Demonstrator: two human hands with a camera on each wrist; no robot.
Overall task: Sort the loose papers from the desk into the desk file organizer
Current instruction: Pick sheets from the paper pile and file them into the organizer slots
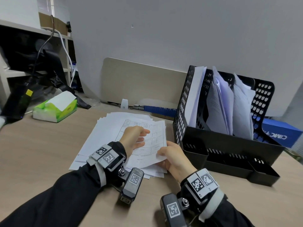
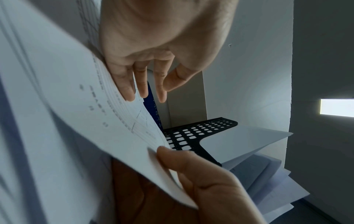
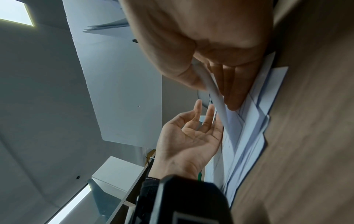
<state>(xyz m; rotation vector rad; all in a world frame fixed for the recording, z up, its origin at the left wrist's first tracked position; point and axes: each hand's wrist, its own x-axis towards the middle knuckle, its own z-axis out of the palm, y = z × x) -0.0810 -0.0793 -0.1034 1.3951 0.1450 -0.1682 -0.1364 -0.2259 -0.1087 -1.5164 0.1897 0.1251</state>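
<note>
Wooden desk (image 1: 41,145). Black mesh file organizer (image 1: 229,145) at right, already stuffed with sheets. Loose paper stack (image 1: 105,133) fanned out just left of it. Right hand (image 1: 173,159) pinches top sheet (image 1: 147,145) by near corner, lifting. Left hand (image 1: 132,138) relaxed, fingers resting on that sheet.

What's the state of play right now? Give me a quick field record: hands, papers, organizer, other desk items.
left hand: open, fingers resting on the top sheet
right hand: pinches the near right corner of the top sheet, lifting it
paper pile: fanned loosely on the desk, many sheets left
file organizer: black, right of the pile, three upright slots already holding papers
front trays of organizer: nothing seen inside
tissue pack: green, far left on the desk
blue box: behind the organizer
</note>
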